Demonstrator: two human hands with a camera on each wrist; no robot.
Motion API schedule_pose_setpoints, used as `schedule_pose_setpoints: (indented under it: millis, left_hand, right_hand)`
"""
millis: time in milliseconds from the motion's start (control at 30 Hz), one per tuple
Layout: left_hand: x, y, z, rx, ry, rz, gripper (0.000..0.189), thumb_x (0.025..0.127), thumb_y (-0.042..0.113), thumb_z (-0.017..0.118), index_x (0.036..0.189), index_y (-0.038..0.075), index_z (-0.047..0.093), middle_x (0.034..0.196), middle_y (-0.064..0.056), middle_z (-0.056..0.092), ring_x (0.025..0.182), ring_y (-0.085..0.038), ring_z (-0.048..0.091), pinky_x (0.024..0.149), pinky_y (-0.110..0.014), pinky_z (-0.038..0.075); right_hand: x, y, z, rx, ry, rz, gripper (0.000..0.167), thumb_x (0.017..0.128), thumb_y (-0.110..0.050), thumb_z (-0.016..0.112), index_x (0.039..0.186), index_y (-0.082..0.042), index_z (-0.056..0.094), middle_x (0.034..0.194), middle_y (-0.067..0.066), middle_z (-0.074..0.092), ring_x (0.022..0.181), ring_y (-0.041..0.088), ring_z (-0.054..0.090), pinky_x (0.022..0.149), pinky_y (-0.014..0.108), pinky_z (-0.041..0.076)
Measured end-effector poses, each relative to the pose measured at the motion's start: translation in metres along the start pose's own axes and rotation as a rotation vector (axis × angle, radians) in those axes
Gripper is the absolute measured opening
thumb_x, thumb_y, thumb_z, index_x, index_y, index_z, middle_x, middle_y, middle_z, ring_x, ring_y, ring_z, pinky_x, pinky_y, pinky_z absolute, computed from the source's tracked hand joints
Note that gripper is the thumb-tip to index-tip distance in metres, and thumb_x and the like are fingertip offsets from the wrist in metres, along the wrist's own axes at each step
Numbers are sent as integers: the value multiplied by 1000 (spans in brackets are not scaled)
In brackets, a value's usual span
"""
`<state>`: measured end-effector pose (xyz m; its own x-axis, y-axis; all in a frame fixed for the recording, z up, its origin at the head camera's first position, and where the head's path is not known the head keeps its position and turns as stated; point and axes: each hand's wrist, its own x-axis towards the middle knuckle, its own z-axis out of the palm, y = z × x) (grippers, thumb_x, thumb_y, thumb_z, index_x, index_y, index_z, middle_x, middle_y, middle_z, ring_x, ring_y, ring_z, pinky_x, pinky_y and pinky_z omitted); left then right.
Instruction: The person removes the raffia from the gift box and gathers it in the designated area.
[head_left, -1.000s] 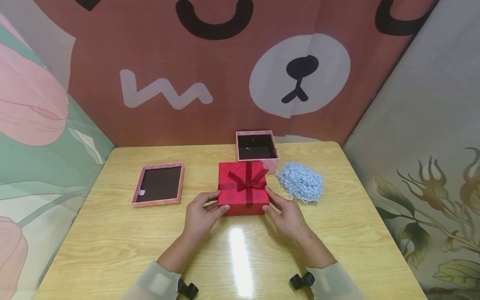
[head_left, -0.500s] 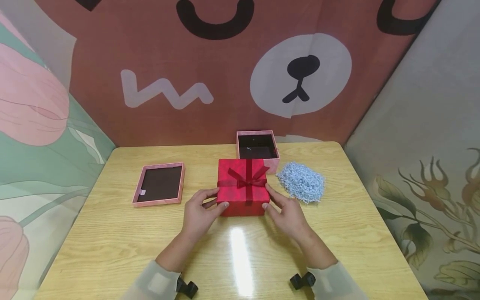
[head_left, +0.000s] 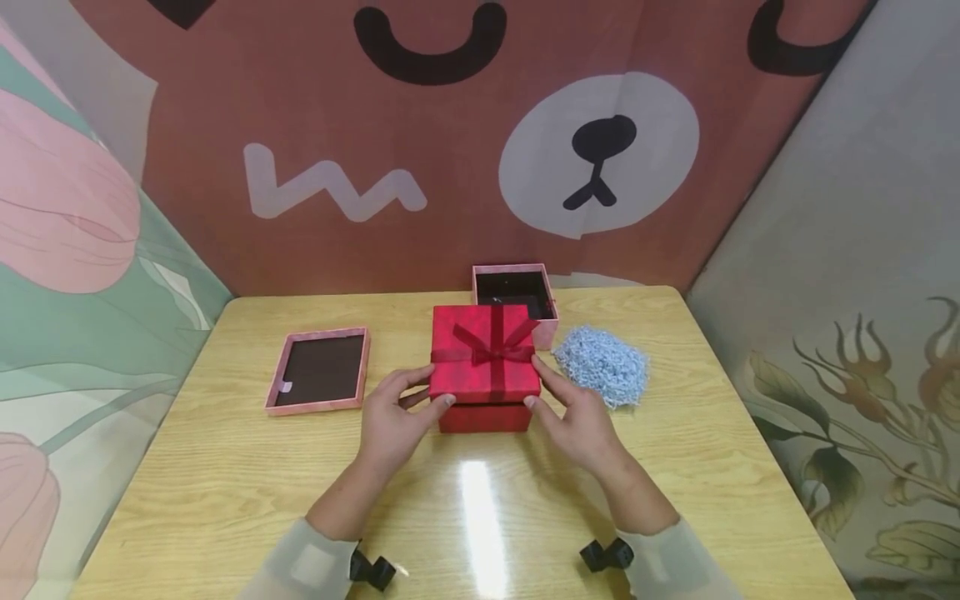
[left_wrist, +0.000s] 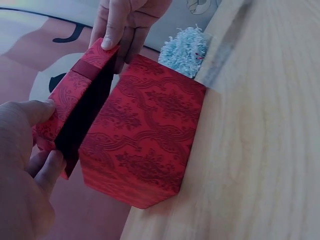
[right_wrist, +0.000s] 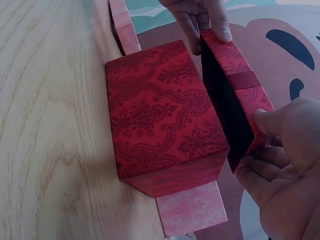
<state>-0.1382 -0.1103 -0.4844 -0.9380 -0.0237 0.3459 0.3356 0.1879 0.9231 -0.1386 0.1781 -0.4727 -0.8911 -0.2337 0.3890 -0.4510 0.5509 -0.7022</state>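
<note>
Both hands hold a red box lid (head_left: 480, 375) with a dark red ribbon bow, raised a little over its red patterned box base (head_left: 483, 418). My left hand (head_left: 393, 417) pinches the lid's left side, thumb on the front and fingers at the side. On the other side my right hand (head_left: 581, 421) pinches the lid in the same way. Both wrist views show a gap between the lid (left_wrist: 75, 92) and the base (right_wrist: 165, 112), with the lid's dark inside showing. The base stands on the table; its inside is hidden.
Behind the red box stands an open pink box (head_left: 543, 333) with a dark inside. Blue shredded paper (head_left: 602, 367) lies to the right. A pink lid (head_left: 363, 367) lies upturned at the left of the wooden table (head_left: 225, 483). A patterned curtain (head_left: 450, 250) backs the table.
The red lid has risen from its base under both hands, and a strip of the base now shows below it. The pink box, pink lid and shredded paper have stayed put.
</note>
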Motion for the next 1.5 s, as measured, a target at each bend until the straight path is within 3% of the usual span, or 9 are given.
schedule_pose_setpoints:
  millis: [167,400,533,800,967,1033,1200,1400,1500]
  left_hand:
    - [2,4,-3,4,29,22,48,78,10,92,123,10,75,118,-3,69,108,-19,69,88,-32,61]
    - [4,13,-6,17,89,139,51,74,-10,89,122,-6,71,118,-18,69,110,-18,67,89,-33,60]
    - [5,12,-10,-20,120,166,52,74,-12,88,123,-6,70,119,-18,69,111,-14,66,90,-32,60]
    - [7,6,-23,-40,166,190,55,77,-5,89,128,10,73,120,-7,69,114,-21,66,92,-30,59]
    - [5,33,-27,-67,178,194,52,78,-13,84,126,-4,68,120,-18,66,114,-16,64,98,-30,57]
    - [5,37,-28,-90,186,213,53,75,-19,81,125,-11,65,121,-24,64,115,-15,63,102,-31,54]
    - [8,12,-35,-174,168,322,70,70,-26,79,135,-11,59,135,-23,59,130,-26,59,115,-38,43]
    - [11,5,-42,-245,110,453,75,78,-10,84,145,-12,50,148,-27,47,142,-39,42,121,-41,35]
    - [12,5,-45,-256,120,501,75,81,-1,86,145,-12,49,146,-27,48,138,-38,45,120,-42,38]
  right_hand:
    - [2,-1,3,14,59,-73,62,94,-12,78,151,-11,55,141,14,61,129,28,58,102,43,53]
    - [8,-2,12,161,132,-165,62,90,0,79,148,-2,56,143,14,60,124,30,63,103,29,50]
    - [13,-7,18,211,164,-197,65,86,7,80,146,2,56,140,19,62,121,34,66,101,33,51]
    - [21,-38,20,323,159,-114,52,86,15,75,134,13,56,137,28,61,123,41,62,102,33,51]
    - [27,-32,30,432,182,-115,47,86,15,75,130,10,59,140,25,61,125,37,62,104,31,50]
    - [30,-30,34,461,192,-128,48,86,13,76,131,7,60,140,22,62,125,32,64,103,32,51]
    - [33,-36,35,526,156,-155,56,85,16,75,137,4,59,142,20,62,124,21,66,99,38,56]
    - [36,-43,38,526,130,-191,67,82,17,77,144,2,56,137,21,64,127,27,64,95,45,58]
    - [38,-46,40,532,113,-205,68,84,14,78,146,0,56,140,17,64,129,29,62,100,48,54]
